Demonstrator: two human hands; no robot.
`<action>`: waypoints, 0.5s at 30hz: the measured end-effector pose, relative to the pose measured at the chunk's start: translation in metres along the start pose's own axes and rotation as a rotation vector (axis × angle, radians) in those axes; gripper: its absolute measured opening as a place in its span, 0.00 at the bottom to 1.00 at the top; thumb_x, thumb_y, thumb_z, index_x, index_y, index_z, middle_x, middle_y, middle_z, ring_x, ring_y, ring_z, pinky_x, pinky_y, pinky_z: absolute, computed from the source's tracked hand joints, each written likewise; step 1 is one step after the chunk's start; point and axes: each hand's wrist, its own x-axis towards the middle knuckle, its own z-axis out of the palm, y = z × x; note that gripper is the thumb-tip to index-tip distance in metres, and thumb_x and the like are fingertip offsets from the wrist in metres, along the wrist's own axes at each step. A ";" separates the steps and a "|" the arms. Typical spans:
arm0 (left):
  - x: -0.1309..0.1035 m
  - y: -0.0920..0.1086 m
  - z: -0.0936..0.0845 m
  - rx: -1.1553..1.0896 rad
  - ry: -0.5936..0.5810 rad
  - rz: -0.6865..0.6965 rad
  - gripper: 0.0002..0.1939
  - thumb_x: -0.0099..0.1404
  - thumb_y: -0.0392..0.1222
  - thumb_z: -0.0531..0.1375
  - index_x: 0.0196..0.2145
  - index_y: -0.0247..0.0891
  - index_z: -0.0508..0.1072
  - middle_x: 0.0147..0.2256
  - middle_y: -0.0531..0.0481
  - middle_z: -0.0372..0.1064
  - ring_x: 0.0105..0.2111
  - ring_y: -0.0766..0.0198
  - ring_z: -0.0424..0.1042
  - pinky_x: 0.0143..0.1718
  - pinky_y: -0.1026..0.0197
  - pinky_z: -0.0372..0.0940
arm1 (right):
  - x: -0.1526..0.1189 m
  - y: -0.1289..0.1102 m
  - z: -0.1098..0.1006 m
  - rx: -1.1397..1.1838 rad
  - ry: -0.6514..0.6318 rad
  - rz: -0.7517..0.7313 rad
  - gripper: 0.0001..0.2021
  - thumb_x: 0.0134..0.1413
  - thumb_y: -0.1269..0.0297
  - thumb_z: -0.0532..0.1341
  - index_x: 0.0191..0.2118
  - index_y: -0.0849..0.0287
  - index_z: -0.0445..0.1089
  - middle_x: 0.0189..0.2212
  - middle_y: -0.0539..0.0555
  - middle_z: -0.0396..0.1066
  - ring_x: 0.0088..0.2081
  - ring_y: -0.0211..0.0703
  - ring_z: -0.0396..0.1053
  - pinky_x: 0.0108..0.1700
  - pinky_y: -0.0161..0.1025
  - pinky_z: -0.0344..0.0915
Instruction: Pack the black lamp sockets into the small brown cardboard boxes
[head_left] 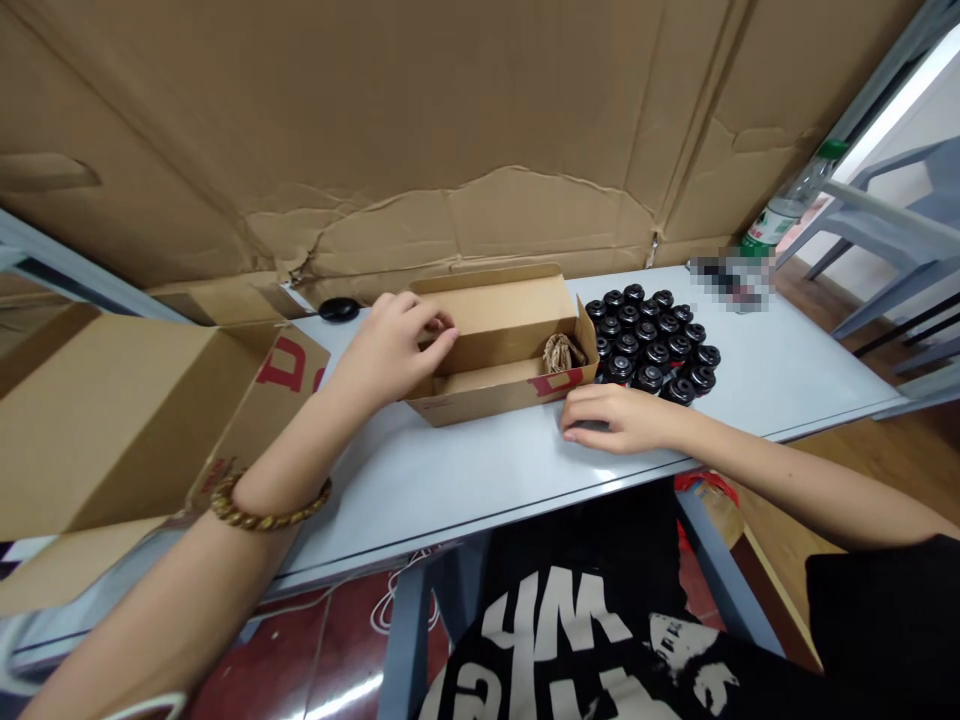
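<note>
Carton (56, 420): large and open, at the far left beside the table (450, 470), red print on the flap nearest me.
Bracelet (262, 512): brown beads, round my left wrist.
Black object (339, 309): small and rounded, at the table's far side.
Left hand (409, 345): over the small box's left end, my fingers loosely bent, thumb apart, gripping nothing that I can see.
Small box (499, 396): lidded, standing open mid-table between my hands.
Crumpled paper (559, 355): brown, inside the box's right end.
Right hand (619, 415): just near of the box's right corner, fingers curled downward; I cannot tell whether they hold anything.
Black-topped containers (649, 345): upright, clustered right of the box.
Plastic bottle (780, 215): green-capped, at the far right.
</note>
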 end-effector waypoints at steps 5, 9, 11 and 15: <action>0.012 0.014 -0.002 0.102 0.021 0.060 0.11 0.74 0.52 0.63 0.38 0.46 0.81 0.41 0.39 0.77 0.47 0.41 0.72 0.57 0.37 0.69 | 0.008 -0.008 0.016 -0.237 0.121 -0.184 0.18 0.86 0.59 0.57 0.43 0.58 0.81 0.34 0.57 0.81 0.36 0.47 0.77 0.41 0.43 0.76; 0.020 0.049 0.000 0.089 -0.009 0.132 0.13 0.77 0.50 0.61 0.39 0.44 0.82 0.42 0.37 0.79 0.48 0.40 0.72 0.54 0.38 0.70 | 0.049 -0.060 0.035 -0.288 0.069 -0.362 0.17 0.85 0.61 0.57 0.54 0.61 0.84 0.41 0.58 0.87 0.39 0.47 0.81 0.44 0.44 0.80; 0.021 0.066 0.004 0.083 -0.021 0.171 0.14 0.79 0.50 0.59 0.40 0.44 0.82 0.43 0.38 0.80 0.47 0.41 0.72 0.53 0.38 0.70 | 0.080 -0.095 0.042 -0.260 -0.035 -0.377 0.23 0.87 0.56 0.53 0.65 0.58 0.83 0.53 0.57 0.89 0.47 0.44 0.85 0.52 0.39 0.84; 0.015 0.080 0.015 0.110 -0.038 0.233 0.16 0.81 0.49 0.57 0.40 0.43 0.83 0.42 0.37 0.80 0.45 0.43 0.72 0.50 0.40 0.70 | 0.135 -0.153 0.051 -0.557 -0.072 -0.179 0.30 0.90 0.51 0.44 0.68 0.33 0.85 0.66 0.32 0.84 0.70 0.24 0.76 0.69 0.15 0.65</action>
